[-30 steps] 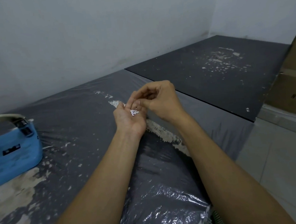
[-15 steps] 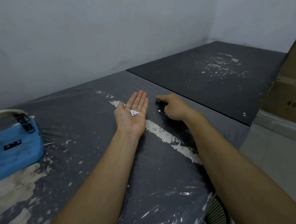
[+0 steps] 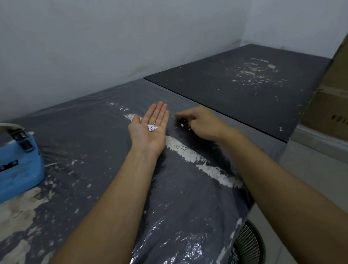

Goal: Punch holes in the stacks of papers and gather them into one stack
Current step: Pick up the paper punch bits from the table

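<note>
Cupping a small heap of white paper punch-outs (image 3: 152, 127), the left hand (image 3: 150, 130) lies palm up and flat, fingers spread open, resting above the dark plastic-covered table (image 3: 97, 139). The right hand (image 3: 202, 122) curls loosely, fingertips (image 3: 178, 116) pinching toward a few stray white paper bits (image 3: 182, 125) on the plastic; whether they grip one I cannot tell. A tilt of the open palm would likely spill the heap, and the slick film makes the bits hard to pinch. No paper stacks are in view, so their direction cannot be judged; the blue hole punch (image 3: 8, 164) sits far left, long axis running roughly left-right.
</note>
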`<state>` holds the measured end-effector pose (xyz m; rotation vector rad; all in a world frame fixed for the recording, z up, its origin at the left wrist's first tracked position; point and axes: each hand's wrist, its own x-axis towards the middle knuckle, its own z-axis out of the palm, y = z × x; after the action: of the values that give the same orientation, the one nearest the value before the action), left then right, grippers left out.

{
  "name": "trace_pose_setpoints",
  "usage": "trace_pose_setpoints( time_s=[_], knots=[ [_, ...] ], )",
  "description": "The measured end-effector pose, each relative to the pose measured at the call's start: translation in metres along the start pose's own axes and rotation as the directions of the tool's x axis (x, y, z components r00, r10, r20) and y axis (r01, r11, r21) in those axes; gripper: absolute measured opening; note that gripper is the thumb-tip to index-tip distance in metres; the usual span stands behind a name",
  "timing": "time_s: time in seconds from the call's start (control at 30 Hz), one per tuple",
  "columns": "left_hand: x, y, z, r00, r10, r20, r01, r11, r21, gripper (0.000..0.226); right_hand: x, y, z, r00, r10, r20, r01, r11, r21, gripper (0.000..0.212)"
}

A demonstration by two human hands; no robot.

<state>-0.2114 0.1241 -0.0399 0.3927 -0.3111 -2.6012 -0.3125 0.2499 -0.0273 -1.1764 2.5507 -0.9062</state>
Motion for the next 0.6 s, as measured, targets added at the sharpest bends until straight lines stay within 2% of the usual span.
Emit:
trace_pose_setpoints(
  time_s=[0.1,0.23,0.33,0.4,0.47,0.53,0.6],
  knots=[
    [0.000,0.000,0.000,1.000,0.004,0.005,-0.004,1.000,0.008,0.061,-0.007,-0.003,0.010,0.997,-0.077,0.003,0.076,0.986,-0.150,0.064],
    [-0.001,-0.001,0.000,1.000,0.006,0.014,-0.006,1.000,0.019,0.060,-0.023,0.000,0.012,0.976,-0.209,0.064,0.218,0.910,-0.353,0.069],
    [-0.001,-0.001,0.000,1.000,0.011,0.016,-0.012,1.000,0.018,0.060,-0.030,0.006,0.008,0.969,-0.244,0.032,0.233,0.863,-0.448,0.068],
    [-0.002,-0.002,0.000,1.000,0.010,0.015,-0.010,1.000,0.017,0.061,-0.036,0.009,0.002,0.974,-0.210,-0.089,0.162,0.912,-0.377,0.057],
    [-0.002,-0.002,0.000,1.000,0.011,0.014,-0.011,1.000,0.022,0.061,-0.041,0.011,-0.004,0.975,-0.098,-0.197,0.036,0.954,-0.297,0.033],
    [-0.001,-0.002,0.000,1.000,0.011,0.017,-0.012,1.000,0.019,0.062,-0.045,0.013,-0.001,0.983,0.038,-0.179,-0.102,0.925,-0.365,0.015],
    [0.000,-0.002,-0.001,1.000,0.011,0.025,-0.011,1.000,0.021,0.062,-0.048,0.013,0.012,0.984,0.134,-0.121,-0.175,0.876,-0.449,0.036]
  ],
)
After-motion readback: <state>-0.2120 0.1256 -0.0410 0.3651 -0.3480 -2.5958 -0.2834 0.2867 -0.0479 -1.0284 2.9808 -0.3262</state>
